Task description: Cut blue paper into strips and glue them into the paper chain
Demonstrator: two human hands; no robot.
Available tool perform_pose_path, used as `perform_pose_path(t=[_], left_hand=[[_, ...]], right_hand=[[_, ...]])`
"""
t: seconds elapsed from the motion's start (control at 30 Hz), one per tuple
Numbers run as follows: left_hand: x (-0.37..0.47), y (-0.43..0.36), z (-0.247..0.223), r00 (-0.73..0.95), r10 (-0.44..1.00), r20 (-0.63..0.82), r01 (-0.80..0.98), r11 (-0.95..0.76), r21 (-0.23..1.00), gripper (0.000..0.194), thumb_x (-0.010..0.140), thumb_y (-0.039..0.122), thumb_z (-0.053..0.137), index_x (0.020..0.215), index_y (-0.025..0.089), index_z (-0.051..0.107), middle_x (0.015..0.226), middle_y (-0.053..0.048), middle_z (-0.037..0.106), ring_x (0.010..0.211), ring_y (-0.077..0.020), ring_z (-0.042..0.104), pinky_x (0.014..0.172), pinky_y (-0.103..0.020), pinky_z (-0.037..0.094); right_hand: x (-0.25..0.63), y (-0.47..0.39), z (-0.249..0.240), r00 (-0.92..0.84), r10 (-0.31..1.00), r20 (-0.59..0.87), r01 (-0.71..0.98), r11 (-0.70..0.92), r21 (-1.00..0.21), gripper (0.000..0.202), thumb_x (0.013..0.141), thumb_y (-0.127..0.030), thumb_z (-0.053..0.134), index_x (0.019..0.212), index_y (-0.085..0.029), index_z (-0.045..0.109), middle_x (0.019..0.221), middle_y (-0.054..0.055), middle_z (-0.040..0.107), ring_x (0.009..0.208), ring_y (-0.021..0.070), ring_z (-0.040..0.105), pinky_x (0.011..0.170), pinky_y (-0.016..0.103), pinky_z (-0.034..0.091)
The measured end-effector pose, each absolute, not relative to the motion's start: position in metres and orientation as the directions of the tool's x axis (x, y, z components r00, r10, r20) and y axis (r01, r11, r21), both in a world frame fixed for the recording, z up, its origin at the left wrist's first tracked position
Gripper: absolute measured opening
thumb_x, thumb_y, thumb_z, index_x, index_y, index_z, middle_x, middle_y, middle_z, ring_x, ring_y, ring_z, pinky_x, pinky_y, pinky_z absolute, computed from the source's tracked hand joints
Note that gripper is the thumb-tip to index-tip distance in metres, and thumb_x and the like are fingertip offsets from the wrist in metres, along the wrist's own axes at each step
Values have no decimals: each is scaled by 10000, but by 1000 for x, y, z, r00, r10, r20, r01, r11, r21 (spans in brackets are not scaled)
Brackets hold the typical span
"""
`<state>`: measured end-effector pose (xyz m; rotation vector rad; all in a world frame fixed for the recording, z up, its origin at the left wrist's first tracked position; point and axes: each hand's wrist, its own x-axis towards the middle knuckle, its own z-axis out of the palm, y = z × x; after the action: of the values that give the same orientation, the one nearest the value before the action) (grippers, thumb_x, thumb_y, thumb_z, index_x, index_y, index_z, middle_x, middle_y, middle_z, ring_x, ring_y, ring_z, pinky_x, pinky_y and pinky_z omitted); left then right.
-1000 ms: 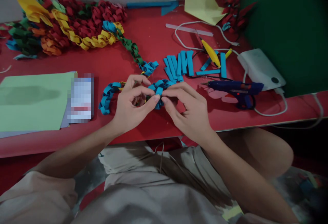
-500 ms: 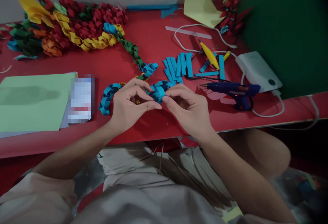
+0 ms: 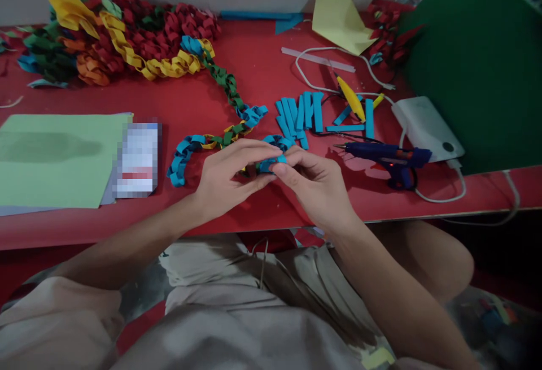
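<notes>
Between the fingers of both hands is the blue end of a paper chain. My left hand closes round the blue links from the left, its fingers partly covering them. My right hand pinches the end link with thumb and forefinger. More of the chain lies on the table behind my hands, with a blue stretch curving left of my left hand and green and yellow links beyond. Just behind my hands lies a group of cut blue paper strips. Right of my right hand is a blue glue gun.
A white power box with cables, a yellow pen-like tool and a clear glue stick lie on the right. Heaped paper chains fill the back left. Green paper sheets and a phone lie left. A green board stands right.
My left hand has moved right, and its fingers have closed further over the blue links. My right hand keeps its pinch. The whole view has shifted slightly.
</notes>
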<state>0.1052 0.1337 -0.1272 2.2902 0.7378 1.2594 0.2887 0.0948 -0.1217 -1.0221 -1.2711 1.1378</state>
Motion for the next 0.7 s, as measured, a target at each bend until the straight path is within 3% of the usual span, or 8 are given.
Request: perform_pose_path(t=[0.1, 0.2, 0.3, 0.37, 0.43, 0.5, 0.6, 0.7], left_hand=[[105, 132, -128, 469, 620, 628, 274, -779, 564, 321, 946, 338, 702, 1254, 246, 687, 1220, -83, 738, 1093, -199, 714, 942, -333, 596], [102, 133, -129, 450, 650, 613, 290, -755, 588, 571, 868, 518, 752, 1360, 263, 617, 1267, -103, 699, 823, -144, 696, 728, -277, 590], [97, 134, -129, 444, 650, 616, 264, -752, 604, 739, 778, 647, 760, 1404, 304, 571, 1271, -104, 683, 601, -69, 539, 575, -239, 511], [92, 135, -129, 406, 627, 665, 231, -774, 589, 665, 843, 660, 697, 1391, 303, 575, 1236, -100, 686, 558, -61, 479, 543, -244, 477], [89, 136, -129, 310, 626, 715, 231, -779, 582, 463, 971, 590, 578, 1329, 299, 615, 1186, -88, 686, 557, -72, 489, 568, -272, 482], [87, 138, -129, 227, 638, 736, 278, -767, 578, 298, 1046, 462, 487, 1218, 300, 668, 1105, -66, 690, 586, -90, 538, 633, -300, 500], [89, 140, -127, 221, 632, 743, 318, -767, 557, 213, 1047, 330, 501, 1087, 272, 702, 978, -41, 696, 619, -100, 576, 622, -288, 484], [92, 140, -121, 234, 632, 739, 351, -764, 542, 190, 1030, 279, 524, 1019, 227, 706, 951, -41, 704, 622, -93, 571, 576, -264, 459]], right_hand=[[288, 92, -118, -6, 976, 220, -2, 220, -976, 235, 868, -249, 770, 668, -190, 661, 709, -30, 596, 712, 102, 544, 691, 262, 455], [290, 92, -117, -4, 977, 215, 38, 215, -976, 224, 867, -244, 771, 678, -189, 665, 704, -33, 590, 693, 97, 537, 673, 258, 446], [293, 93, -118, -44, 977, 207, 54, 209, -976, 235, 849, -330, 806, 710, -186, 684, 711, -30, 594, 683, 99, 535, 669, 262, 451], [296, 92, -119, -79, 972, 221, 40, 225, -974, 280, 825, -426, 825, 747, -184, 706, 739, -16, 623, 701, 111, 562, 668, 269, 466], [298, 90, -118, -98, 960, 261, 80, 269, -960, 296, 823, -453, 824, 765, -183, 719, 752, -5, 643, 710, 120, 585, 660, 270, 476], [299, 85, -118, -128, 933, 335, 185, 354, -917, 225, 864, -374, 798, 763, -185, 728, 756, 0, 653, 706, 117, 598, 652, 261, 480], [300, 78, -121, -172, 872, 458, 342, 489, -802, 134, 915, -225, 735, 787, -189, 749, 800, 7, 675, 723, 107, 625, 670, 241, 500], [308, 74, -126, -280, 856, 435, 460, 517, -722, 159, 950, -167, 665, 829, -186, 766, 858, 24, 699, 757, 112, 663, 712, 236, 539]])
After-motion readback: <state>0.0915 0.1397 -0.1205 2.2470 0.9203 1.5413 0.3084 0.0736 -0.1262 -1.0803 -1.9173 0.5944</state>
